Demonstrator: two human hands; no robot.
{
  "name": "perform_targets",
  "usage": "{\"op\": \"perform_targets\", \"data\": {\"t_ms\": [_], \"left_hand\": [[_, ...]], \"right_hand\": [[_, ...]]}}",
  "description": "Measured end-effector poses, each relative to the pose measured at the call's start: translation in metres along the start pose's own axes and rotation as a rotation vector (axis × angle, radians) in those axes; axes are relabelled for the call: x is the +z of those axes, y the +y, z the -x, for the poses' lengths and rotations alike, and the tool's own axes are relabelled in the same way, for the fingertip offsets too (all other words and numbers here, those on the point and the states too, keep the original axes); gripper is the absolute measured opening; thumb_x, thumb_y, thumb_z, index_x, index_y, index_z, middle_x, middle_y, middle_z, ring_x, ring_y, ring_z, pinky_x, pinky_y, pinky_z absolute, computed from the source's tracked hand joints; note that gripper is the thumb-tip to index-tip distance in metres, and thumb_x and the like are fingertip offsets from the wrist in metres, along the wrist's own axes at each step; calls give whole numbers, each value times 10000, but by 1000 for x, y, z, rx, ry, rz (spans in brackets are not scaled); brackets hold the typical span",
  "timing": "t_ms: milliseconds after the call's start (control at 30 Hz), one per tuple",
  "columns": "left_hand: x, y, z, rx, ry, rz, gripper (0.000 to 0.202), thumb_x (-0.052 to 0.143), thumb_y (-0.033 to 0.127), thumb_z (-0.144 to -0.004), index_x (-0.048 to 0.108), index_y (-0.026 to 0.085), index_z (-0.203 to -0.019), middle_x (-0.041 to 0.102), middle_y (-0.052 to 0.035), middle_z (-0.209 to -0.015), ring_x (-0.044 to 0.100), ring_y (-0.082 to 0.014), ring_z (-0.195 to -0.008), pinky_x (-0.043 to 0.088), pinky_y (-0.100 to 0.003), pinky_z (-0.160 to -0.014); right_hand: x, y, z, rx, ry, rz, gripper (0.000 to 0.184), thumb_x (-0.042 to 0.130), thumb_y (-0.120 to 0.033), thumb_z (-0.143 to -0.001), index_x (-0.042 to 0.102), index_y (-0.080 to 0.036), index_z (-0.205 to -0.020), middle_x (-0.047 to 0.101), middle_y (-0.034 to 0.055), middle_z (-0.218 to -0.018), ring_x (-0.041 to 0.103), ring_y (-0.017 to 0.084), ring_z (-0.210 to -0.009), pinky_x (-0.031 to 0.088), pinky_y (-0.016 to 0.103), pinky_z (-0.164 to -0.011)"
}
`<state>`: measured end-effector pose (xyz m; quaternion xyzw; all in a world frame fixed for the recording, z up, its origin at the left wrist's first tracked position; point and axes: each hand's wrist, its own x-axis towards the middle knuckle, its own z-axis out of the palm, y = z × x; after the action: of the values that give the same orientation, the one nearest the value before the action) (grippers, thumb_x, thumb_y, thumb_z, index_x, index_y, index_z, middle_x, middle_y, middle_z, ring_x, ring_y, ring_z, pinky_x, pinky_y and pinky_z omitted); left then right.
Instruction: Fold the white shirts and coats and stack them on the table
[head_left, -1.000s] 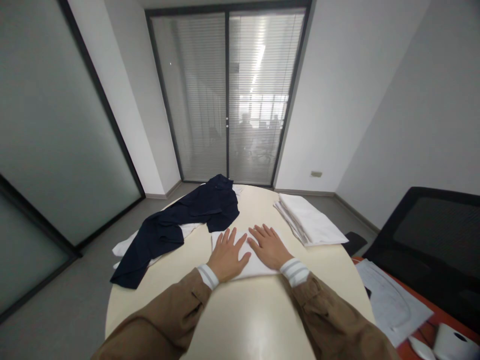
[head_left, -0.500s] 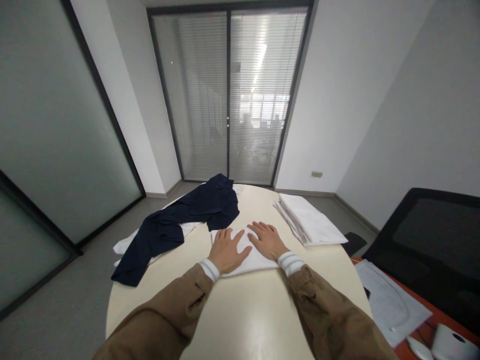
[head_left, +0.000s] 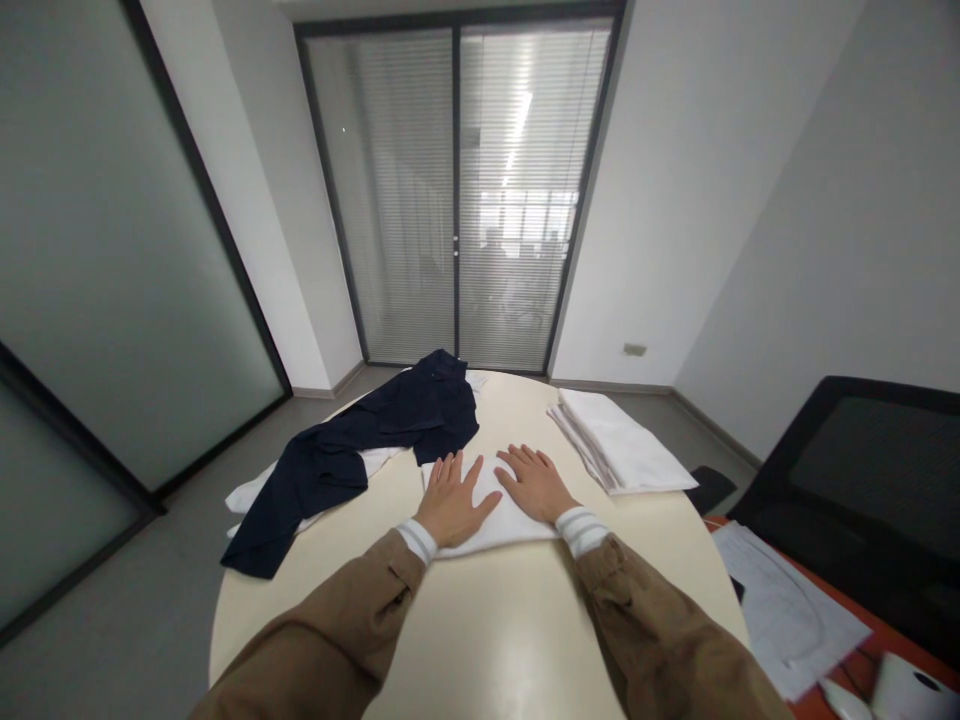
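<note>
My left hand (head_left: 454,502) lies flat on a folded white cloth (head_left: 510,525), fingers spread, and my right hand (head_left: 534,485) rests palm down on the same cloth a short way to its right. Neither hand grips it. The cloth lies on a round cream table (head_left: 510,640) near the middle. Further left, a crumpled navy garment (head_left: 352,450) sprawls over a white garment (head_left: 255,492), which is mostly hidden beneath it. A stack of folded white cloths (head_left: 615,442) sits at the table's right edge, beyond my right hand.
Behind the table stands a glass door with blinds (head_left: 457,190). To the right are a black mesh chair (head_left: 874,470) and an orange desk (head_left: 757,570) holding papers (head_left: 787,610) and a white roll (head_left: 911,690). A grey floor surrounds the table.
My hands have shifted only slightly on the white cloth. The garments and the stack have not visibly moved.
</note>
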<state>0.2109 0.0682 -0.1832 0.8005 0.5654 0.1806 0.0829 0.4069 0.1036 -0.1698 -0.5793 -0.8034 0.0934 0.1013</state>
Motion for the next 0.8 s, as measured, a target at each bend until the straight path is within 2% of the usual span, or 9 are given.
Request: {"op": "perform_targets", "data": {"t_ms": [67, 133, 367, 533, 633, 733, 800], "left_hand": [[-1, -1, -1, -4, 14, -1, 804, 338, 665, -940, 353, 107, -1518, 368, -220, -1547, 292, -396, -1443, 142, -569, -1171], [-2, -2, -2, 4, 53, -7, 739, 350, 599, -963, 392, 79, -1487, 453, -225, -1488, 376, -368, -1396, 128, -559, -1179], [-5, -10, -4, 1, 226, -75, 504, 444, 457, -964, 581, 107, -1299, 631, -190, -1199, 524, -342, -1191, 242, -538, -1123], [-7, -24, -9, -23, 308, -55, 396, 554, 466, -915, 662, 136, -1105, 649, -154, -1021, 551, -329, -1069, 366, -499, -1018], [-8, -34, -14, -5, 315, 79, 318, 633, 395, -881, 660, 144, -1075, 665, -134, -1029, 563, -307, -1049, 419, -456, -976], [-9, -42, -16, 27, 323, 208, 227, 641, 297, -883, 652, 170, -1070, 680, -99, -1039, 584, -277, -1017, 451, -431, -951], [-10, -43, -16, 62, 342, 252, 187, 629, 267, -894, 652, 181, -1059, 681, -81, -1029, 584, -266, -1007, 460, -426, -944]], "right_hand": [[3, 1, -1, 50, 50, 7, 565, 280, -538, -1002, 485, -251, -1444, 378, 75, -1571, 253, 268, -1478, 122, 451, -1187], [4, 2, -2, 130, 87, 8, 565, 287, -543, -997, 512, -239, -1417, 378, 85, -1569, 236, 278, -1481, 135, 466, -1181], [5, 6, -3, 275, 129, -25, 602, 318, -575, -972, 513, -212, -1411, 292, 108, -1606, 206, 299, -1485, 146, 488, -1172], [8, 14, -4, 372, 187, -64, 652, 353, -564, -957, 481, -129, -1425, 247, 200, -1602, 250, 322, -1468, 191, 504, -1154], [11, 20, -5, 389, 257, -106, 649, 385, -543, -944, 481, -106, -1414, 370, 228, -1530, 326, 333, -1429, 230, 509, -1138], [13, 29, -7, 377, 339, -184, 623, 447, -503, -919, 491, -103, -1395, 564, 214, -1354, 475, 322, -1318, 293, 481, -1115], [14, 34, -8, 346, 382, -242, 617, 482, -490, -897, 509, -93, -1369, 621, 204, -1271, 538, 313, -1249, 333, 452, -1097]]}}
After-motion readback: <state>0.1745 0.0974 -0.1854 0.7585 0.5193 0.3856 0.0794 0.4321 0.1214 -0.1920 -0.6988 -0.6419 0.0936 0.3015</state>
